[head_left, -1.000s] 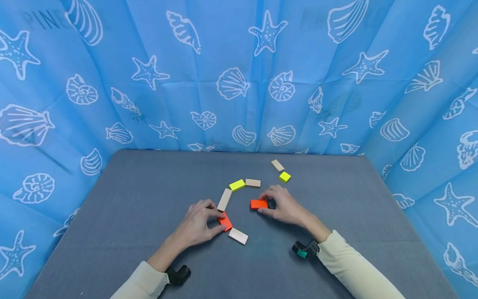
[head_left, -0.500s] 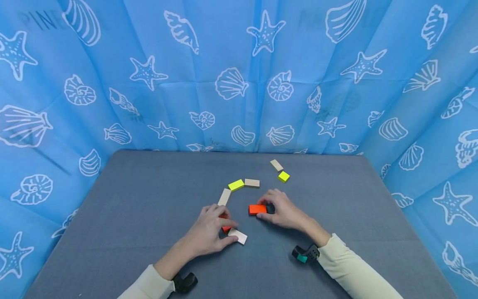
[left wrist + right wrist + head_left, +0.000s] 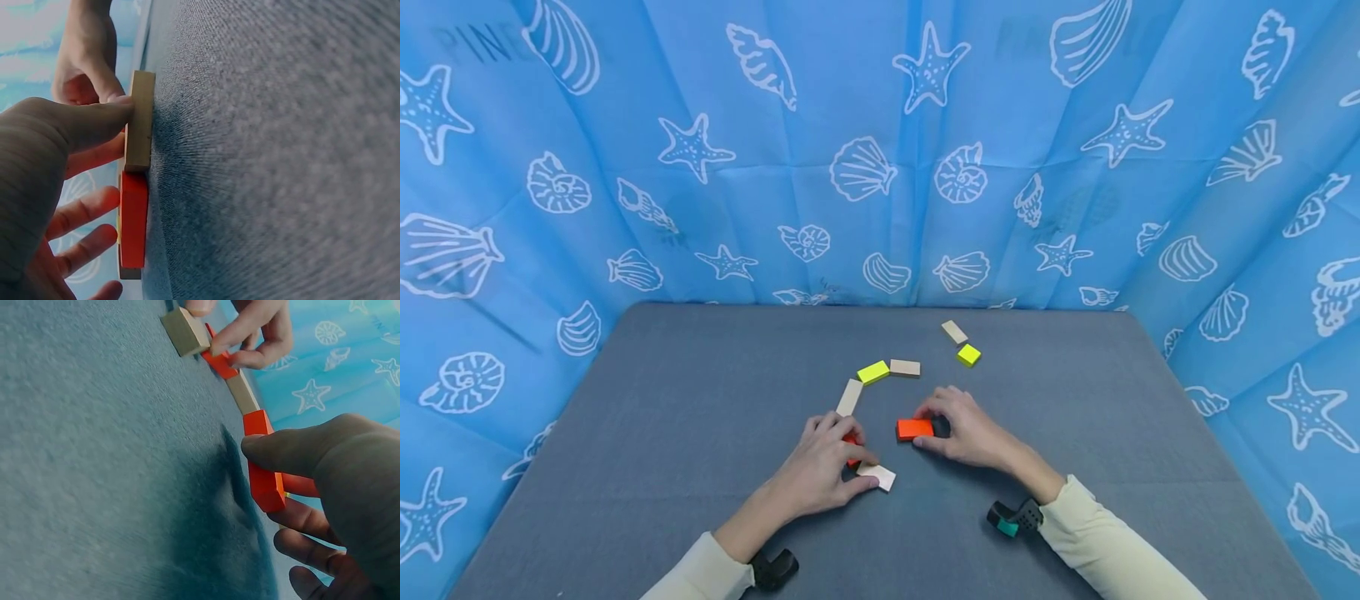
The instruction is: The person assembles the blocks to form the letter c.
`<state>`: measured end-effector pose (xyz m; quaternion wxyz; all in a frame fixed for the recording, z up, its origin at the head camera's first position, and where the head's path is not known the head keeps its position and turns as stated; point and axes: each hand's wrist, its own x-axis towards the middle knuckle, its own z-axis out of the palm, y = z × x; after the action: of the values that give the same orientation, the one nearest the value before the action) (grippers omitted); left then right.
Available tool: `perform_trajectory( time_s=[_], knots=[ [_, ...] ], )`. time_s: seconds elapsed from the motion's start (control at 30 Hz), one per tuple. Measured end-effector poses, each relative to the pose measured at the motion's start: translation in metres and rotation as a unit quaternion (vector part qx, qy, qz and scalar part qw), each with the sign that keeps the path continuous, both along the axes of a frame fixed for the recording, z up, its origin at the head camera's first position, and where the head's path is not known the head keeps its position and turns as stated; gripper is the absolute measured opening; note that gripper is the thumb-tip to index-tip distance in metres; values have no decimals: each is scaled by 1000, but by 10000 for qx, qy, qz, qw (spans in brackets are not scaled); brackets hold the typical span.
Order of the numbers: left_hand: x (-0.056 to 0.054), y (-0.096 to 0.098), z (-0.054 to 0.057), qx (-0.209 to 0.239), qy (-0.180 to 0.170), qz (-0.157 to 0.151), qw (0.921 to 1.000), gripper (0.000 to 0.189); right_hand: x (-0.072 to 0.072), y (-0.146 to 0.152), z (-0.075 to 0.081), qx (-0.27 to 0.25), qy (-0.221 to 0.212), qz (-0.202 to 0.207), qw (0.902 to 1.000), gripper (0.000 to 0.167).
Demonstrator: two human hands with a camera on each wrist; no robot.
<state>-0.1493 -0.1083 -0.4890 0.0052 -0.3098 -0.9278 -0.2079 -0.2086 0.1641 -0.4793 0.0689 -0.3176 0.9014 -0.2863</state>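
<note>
My left hand pinches a plain wooden block between thumb and index finger, at the near end of a curved row lying on the table. Its other fingers are spread beside a red block that meets the wooden one end to end; in the head view this hand covers most of the red block. Over to the right, my right hand grips an orange-red block between thumb and fingers. In the right wrist view that block appears held above the cloth, with a shadow under it.
Beyond my left hand the row continues with a wooden block, a yellow block and another wooden block. Farther back lie a loose wooden block and a yellow block. A blue shell-patterned curtain surrounds the grey table.
My left hand has shifted from the red block toward the near wooden block and taken it between its fingers. My right hand, still holding the orange-red block, has come slightly nearer.
</note>
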Motion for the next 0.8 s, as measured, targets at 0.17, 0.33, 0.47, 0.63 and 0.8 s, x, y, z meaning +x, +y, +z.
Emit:
perform_trajectory(
  time_s=[0.17,0.33,0.47,0.63,0.8],
  knots=[
    [-1,1,0,-100,35,12,9999,24,8,1,1,86,-208,119,9997,27],
    [0,1,1,-145,34,23,9999,25,16,3,-1,85,-359,400,9985,24],
    [1,1,1,-177,42,32,9998,25,20,5,-4,73,-503,483,9975,25],
    [0,1,1,-198,33,19,9998,25,24,5,-4,73,-632,555,9964,26],
    [0,1,2,-223,2,11,9998,25,27,5,-4,73,-611,632,9961,26]
  ],
)
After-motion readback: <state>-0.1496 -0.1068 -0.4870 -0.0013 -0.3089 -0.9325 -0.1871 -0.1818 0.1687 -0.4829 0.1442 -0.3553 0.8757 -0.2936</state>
